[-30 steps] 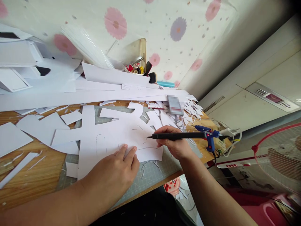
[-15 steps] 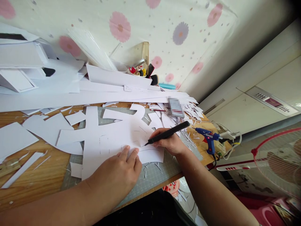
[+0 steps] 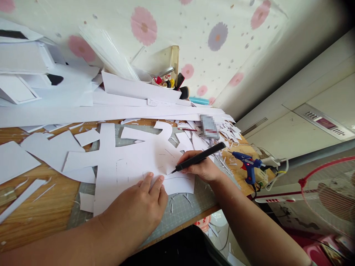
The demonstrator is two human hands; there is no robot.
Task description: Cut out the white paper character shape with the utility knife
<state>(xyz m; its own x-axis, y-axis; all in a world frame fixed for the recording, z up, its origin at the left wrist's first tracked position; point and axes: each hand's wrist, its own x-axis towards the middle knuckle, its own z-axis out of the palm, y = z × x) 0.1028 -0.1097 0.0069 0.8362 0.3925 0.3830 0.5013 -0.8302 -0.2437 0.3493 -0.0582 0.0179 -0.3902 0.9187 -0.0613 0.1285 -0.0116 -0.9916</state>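
Observation:
A white sheet of board (image 3: 133, 157) with thin dark lines on it lies on the grey cutting mat (image 3: 166, 221). My left hand (image 3: 146, 203) rests on the sheet near its front edge, fingers stretched out and pressing it down. In my right hand (image 3: 201, 170) is a slim black craft knife (image 3: 198, 158), gripped like a pen and tilted up to the right. Its tip meets the sheet just beyond my left fingertips, beside one of the lines.
White offcuts (image 3: 58, 147) are scattered over the wooden table (image 3: 52, 207). A blue glue gun (image 3: 248, 164) with a red light stands at the right edge. Behind are long white strips (image 3: 116, 112) and a cup of tools (image 3: 165, 83). A fan (image 3: 330, 192) stands at far right.
The view has shifted slightly. The knife tip has moved very little, and my left hand keeps its place on the sheet.

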